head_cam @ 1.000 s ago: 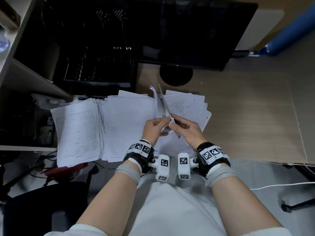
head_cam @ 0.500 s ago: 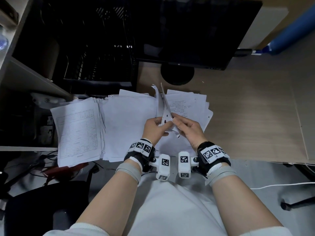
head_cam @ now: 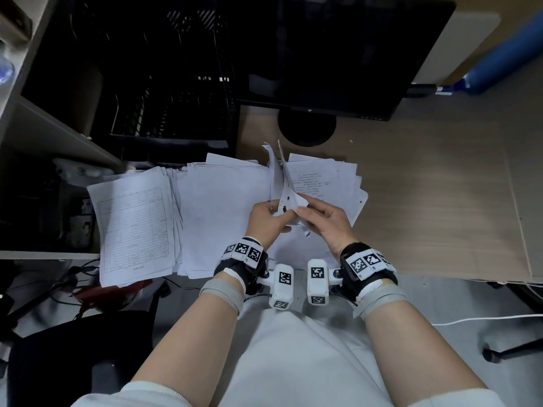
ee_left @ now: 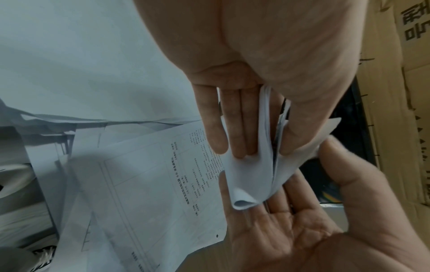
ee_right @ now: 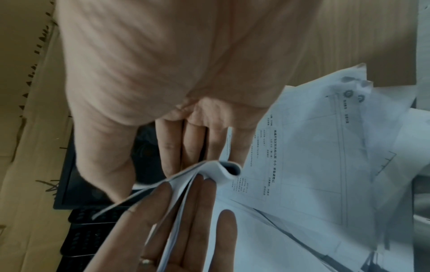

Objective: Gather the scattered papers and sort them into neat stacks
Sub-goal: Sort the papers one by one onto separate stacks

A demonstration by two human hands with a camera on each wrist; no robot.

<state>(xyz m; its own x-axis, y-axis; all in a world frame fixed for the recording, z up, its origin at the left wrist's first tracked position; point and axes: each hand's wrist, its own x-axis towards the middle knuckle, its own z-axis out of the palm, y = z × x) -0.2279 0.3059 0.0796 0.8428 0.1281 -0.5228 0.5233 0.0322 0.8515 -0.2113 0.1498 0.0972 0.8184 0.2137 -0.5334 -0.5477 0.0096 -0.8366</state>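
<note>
You've got a thin sheaf of white sheets point(head_cam: 286, 189) pinched upright between both hands, above the desk's near edge, its bottom corner curled into a small roll and dark spots printed near that end. Your left hand point(head_cam: 266, 220) grasps it from 9 o'clock, fingers flat on one face and thumb on the other; your right hand point(head_cam: 329, 223) pinches the curled corner from 3 o'clock. Under the hands, loose printed pages point(head_cam: 326, 177) fan out messily toward 1 o'clock. At 9 o'clock sits a blank-topped pile point(head_cam: 220, 207), and past it a squarer stack topped by a ruled form point(head_cam: 133, 227), overhanging the wooden desk point(head_cam: 426, 186). At 11 o'clock a black mesh tray point(head_cam: 170, 113), contents too dark to tell. Monitor point(head_cam: 338, 48) at 12 o'clock
</note>
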